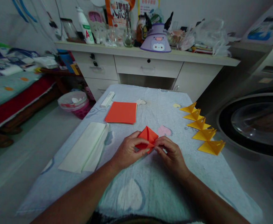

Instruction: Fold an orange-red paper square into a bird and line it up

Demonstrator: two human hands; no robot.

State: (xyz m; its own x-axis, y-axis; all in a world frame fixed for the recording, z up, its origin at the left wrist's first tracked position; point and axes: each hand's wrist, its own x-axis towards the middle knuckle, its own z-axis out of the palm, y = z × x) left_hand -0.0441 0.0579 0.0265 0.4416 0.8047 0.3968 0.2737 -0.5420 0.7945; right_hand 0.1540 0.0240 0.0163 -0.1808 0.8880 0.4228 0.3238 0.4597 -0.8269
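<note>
Between my two hands, just above the cloth-covered table [164,174], is a folded piece of red origami paper [152,135]. My left hand [131,147] pinches its left and lower side between thumb and fingers. With thumb and forefinger, my right hand [170,151] grips its right corner. The fingers cover part of the lower folds. Beyond my left hand lies a flat stack of red square paper [121,112]. To the right, several folded yellow paper pieces [211,147] stand in a row along the table edge.
White folded paper [86,147] lies on the table's left, with a small white box [107,99] beyond it. A pink bin [74,104] stands on the floor at left. A drawer cabinet [149,67] is behind the table, a washing machine [255,121] at right.
</note>
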